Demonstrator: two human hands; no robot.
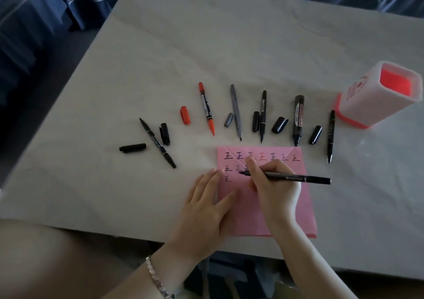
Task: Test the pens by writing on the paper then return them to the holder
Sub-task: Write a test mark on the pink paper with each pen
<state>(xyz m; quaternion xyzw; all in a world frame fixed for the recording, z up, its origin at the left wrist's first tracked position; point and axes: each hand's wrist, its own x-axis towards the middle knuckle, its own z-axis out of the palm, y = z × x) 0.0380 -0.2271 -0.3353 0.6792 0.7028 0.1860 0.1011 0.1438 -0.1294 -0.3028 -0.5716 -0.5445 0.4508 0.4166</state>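
Pale counter (229,53) fills the view. Pink paper (286,211) lies at near centre, rows of written characters along its far part. White-and-red holder (376,97) stands at far right, nothing visible inside. Left hand (204,204) lies flat and released, fingers on the paper's left edge. Right hand (273,184) has its grip clenched on a black pen (298,178), tip touching the paper. Six uncapped pens lie in a row beyond the paper, red pen (206,108) among them, loose caps between.
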